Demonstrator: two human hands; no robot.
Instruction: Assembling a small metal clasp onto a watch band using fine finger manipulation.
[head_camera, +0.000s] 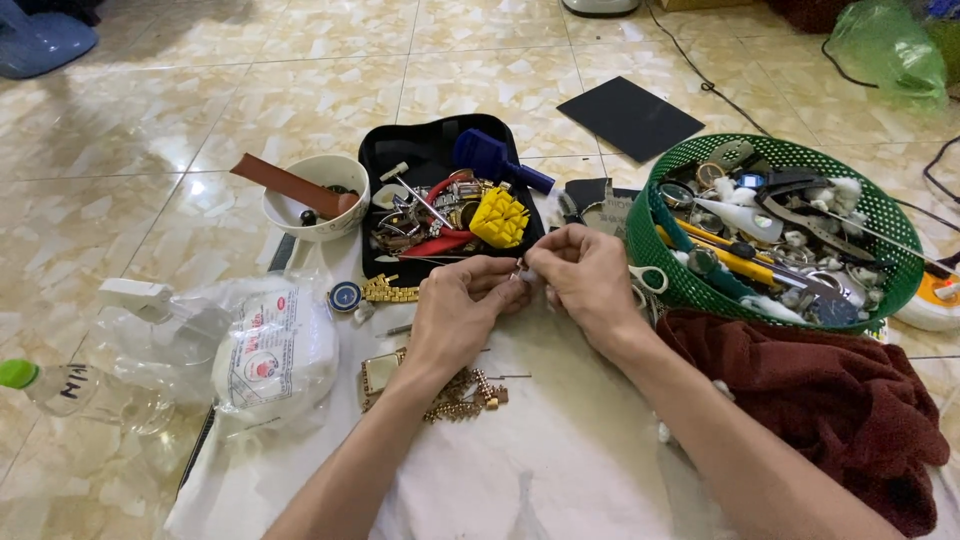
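I see my two hands meet over the white cloth (560, 460). My left hand (455, 305) and my right hand (590, 280) pinch one tiny thing between them. The small metal piece (519, 270) sits right where the fingertips touch. It is too small for me to say what it is. It looks like a thin pin that stands a little upright, but I cannot be sure.

Both hands are closed tight on it, with thumb and finger pressed together. Neither hand is nearer than the other. The piece is in the middle, at the tips of both. A bit of white fluff seems to be at the right fingertips too.

Just below my left hand lies a gold watch band (455, 395), near my wrist. Another bit of gold band (390, 291) lies just to the left of my left hand. Right behind the grip is a black tray (400, 160) full of tools, with a yellow block (499, 217) in it. Close on the right side of my right hand is a green basket (880, 215). A dark red cloth (830, 400) lies under my right arm. A white bowl (315, 200) sits far off to the left.
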